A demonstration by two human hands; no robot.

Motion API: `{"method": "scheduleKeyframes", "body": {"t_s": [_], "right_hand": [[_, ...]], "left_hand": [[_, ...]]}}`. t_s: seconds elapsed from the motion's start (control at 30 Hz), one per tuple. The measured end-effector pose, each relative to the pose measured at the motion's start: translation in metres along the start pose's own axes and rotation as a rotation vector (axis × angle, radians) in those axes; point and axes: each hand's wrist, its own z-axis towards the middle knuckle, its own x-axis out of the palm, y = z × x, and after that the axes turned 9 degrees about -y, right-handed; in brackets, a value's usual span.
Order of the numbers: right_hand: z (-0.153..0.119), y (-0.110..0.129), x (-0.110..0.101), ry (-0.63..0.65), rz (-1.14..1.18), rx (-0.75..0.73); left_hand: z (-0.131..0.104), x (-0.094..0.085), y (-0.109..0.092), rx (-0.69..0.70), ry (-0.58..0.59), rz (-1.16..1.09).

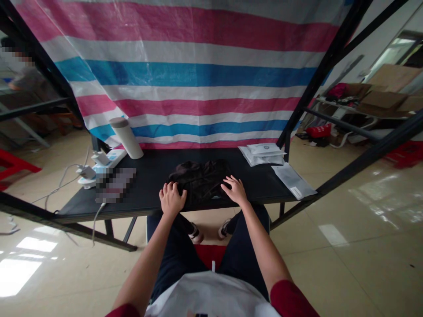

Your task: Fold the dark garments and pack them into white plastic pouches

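A dark, crumpled cloth (200,178) lies on the black table (152,167) between my two hands. My left hand (172,198) rests at the cloth's left edge, near the table's front, with its fingers spread. At the right edge of the cloth is my right hand (234,189), its fingers apart and the fingertips on or just beside the fabric. Neither hand grips anything. A small pale patch shows at the cloth's front edge near my right hand, too small to make out.
On the left stand a white bottle (127,138), a power strip (115,158) with plugs, and a blurred phone (117,185) on a cable. White packets (264,154) and a grey-white pouch (294,179) lie at right. A striped sheet (198,79) hangs behind, between black frame bars.
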Motion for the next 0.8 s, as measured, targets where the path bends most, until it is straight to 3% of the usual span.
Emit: {"method": "scheduleKeyframes", "body": {"t_s": [0.6, 0.8], "right_hand": [[0.0001, -0.0029, 0.0057, -0.054, 0.039, 0.003], [0.0026, -0.0088, 0.0056, -0.125, 0.128, 0.07]], "left_hand": [[-0.0045, 0.0047, 0.0037, 0.014, 0.006, 0.021], [-0.0054, 0.0068, 0.0029, -0.003, 0.018, 0.048]]}}
